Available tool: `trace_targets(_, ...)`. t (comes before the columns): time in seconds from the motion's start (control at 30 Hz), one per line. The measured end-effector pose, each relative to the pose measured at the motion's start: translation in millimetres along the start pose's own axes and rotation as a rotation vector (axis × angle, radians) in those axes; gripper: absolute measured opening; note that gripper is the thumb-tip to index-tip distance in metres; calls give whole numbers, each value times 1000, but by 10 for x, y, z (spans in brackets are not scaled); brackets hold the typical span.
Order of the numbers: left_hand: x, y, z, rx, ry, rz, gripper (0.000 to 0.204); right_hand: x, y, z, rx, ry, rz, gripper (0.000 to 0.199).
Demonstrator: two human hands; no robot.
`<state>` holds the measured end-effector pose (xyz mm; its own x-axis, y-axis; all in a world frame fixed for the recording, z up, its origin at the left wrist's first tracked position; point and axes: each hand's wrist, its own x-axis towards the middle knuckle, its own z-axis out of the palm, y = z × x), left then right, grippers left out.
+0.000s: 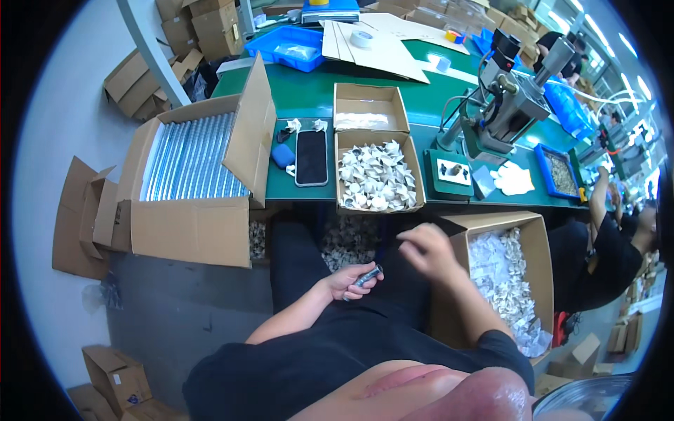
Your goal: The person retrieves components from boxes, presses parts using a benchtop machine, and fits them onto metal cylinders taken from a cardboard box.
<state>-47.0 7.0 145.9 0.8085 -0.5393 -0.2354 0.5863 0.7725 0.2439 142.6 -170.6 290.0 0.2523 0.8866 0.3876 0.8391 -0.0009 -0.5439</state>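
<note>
I count one tube (367, 276) in my view of the lap, its outer end clear of the fingers and pointing up and right. My left hand (349, 282) is closed around it, fingers wrapped. My right hand (427, 251) is up and apart from it, fingers bent; I can't tell whether they pinch anything. Between the two hands I have an open gap over the legs.

Ahead runs the near edge of one green bench (295, 88); both hands are on my side of it. The right forearm passes close to one big carton (537, 274) of white pieces, so room is tight there. On the bench I count one box (370, 98) of white pieces, one phone (312, 158) just left of it, one press (509, 105) to the right. At left, one carton (189, 224) holds many more tubes.
</note>
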Motion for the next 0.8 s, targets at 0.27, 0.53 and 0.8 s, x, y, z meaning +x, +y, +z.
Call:
trace_targets(0.27, 340, 234, 436, 212, 5, 99, 36, -349, -51, 299, 307, -45, 227, 32)
trace_targets(0.53, 405, 377, 433, 360, 177, 111, 41, -237, 20, 176, 482, -2, 564, 27)
trace_targets(0.8, 391, 202, 275, 279, 171, 136, 46, -313, 128, 291, 583, -74, 482, 25)
